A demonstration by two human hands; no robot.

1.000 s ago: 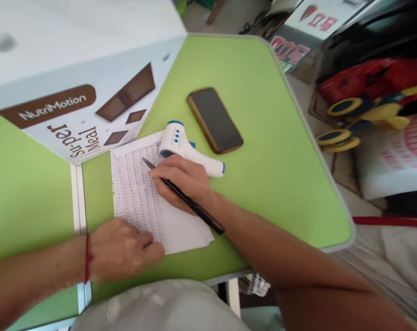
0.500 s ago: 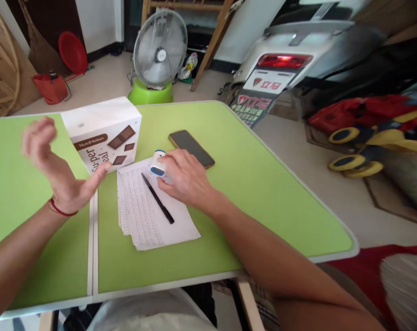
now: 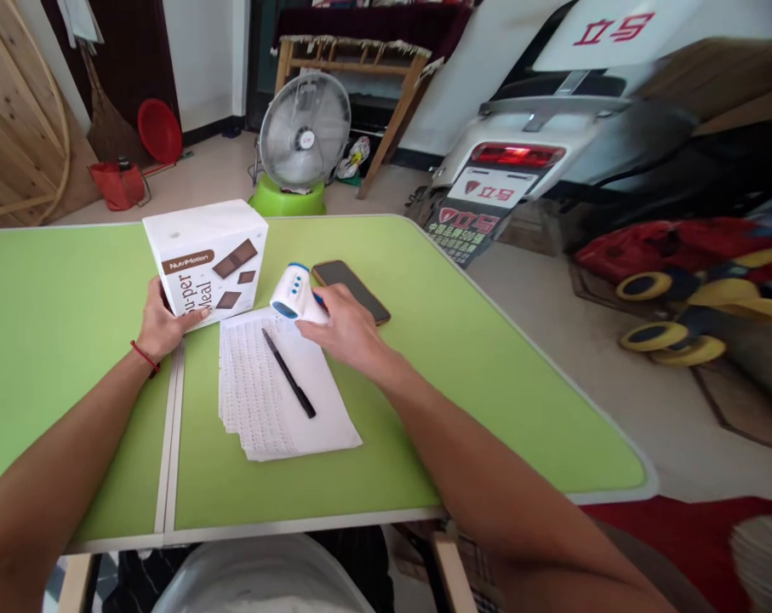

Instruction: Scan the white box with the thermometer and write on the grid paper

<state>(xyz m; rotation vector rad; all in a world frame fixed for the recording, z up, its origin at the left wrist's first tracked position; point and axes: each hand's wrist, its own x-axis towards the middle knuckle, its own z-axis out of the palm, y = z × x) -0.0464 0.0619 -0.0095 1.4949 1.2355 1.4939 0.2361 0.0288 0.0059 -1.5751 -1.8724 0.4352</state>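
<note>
My left hand [image 3: 163,323] grips the lower left corner of a white NutriMotion box [image 3: 205,223], thumb across its front and fingers behind its side. In my right hand [image 3: 348,328] is a white and blue infrared thermometer [image 3: 294,294], held by its handle just above the papers. Handwritten sheets of paper [image 3: 334,417] lie stacked in front of the box, with a black pen [image 3: 288,373] resting on top. Behind my right hand a dark smartphone [image 3: 353,285] lies flat on the table.
The green folding table [image 3: 488,409] has a pale seam left of the papers. Beyond its far edge a fan [image 3: 305,132] stands on a green stool [image 3: 288,199]. An electric scooter [image 3: 519,162] is parked at the far right, near yellow-wheeled equipment [image 3: 672,319].
My left hand has come down from an open, raised pose and taken hold of the box. My right hand has lifted and turned the thermometer, showing more of it. The camera view has shifted slightly.
</note>
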